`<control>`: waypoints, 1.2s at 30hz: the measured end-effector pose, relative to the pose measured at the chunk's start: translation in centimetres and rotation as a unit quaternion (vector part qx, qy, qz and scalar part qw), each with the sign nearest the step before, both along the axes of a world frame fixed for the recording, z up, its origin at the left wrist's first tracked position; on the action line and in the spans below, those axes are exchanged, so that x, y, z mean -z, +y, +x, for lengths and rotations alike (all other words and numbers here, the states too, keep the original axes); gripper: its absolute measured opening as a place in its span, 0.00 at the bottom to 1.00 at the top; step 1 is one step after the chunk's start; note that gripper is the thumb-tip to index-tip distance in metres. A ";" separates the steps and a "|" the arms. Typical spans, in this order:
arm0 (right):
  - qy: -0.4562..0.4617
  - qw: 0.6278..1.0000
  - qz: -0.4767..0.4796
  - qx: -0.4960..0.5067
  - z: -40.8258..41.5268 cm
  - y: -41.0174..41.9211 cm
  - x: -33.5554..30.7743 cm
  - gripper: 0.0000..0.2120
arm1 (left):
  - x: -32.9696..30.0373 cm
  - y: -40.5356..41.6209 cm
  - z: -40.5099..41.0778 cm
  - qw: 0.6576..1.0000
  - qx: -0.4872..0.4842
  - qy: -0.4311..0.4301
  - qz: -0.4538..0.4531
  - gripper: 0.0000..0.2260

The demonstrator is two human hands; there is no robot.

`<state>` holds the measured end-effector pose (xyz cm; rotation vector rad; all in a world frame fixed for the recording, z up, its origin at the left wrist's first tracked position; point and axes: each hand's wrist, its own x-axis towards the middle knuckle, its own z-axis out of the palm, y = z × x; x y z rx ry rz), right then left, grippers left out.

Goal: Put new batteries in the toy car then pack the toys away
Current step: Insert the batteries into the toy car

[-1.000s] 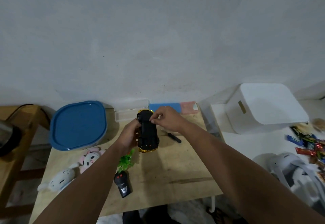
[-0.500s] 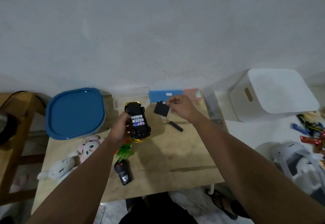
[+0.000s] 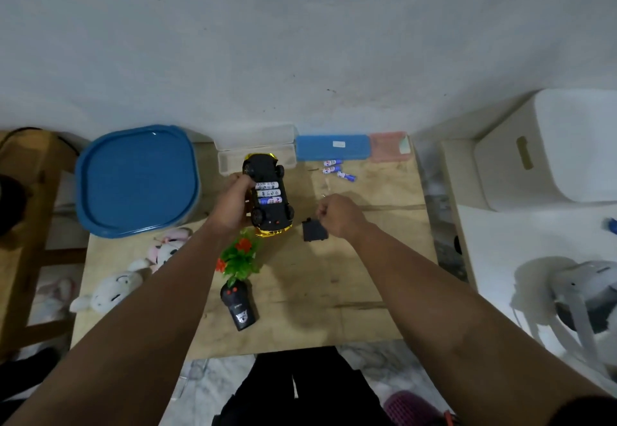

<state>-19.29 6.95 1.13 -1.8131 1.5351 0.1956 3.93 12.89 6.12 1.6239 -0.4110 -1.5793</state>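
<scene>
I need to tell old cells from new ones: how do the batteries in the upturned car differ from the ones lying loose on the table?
The batteries in the car sit stacked side by side in the open bay of the toy car, which the left hand grips. The loose batteries lie scattered on the table near the blue case, untouched. Both sets number three and look white and blue.

Bare forearms, dark trousers (image 3: pixel 300 389)

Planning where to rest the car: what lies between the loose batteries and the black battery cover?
Bare wooden tabletop separates batteries and cover, head view.
</scene>
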 end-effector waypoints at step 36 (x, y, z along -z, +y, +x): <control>-0.181 0.959 -0.080 0.203 4.8 3.5 -20.1 0.11 | -12.3 4.2 -4.3 0.986 0.071 -0.013 -0.149 0.13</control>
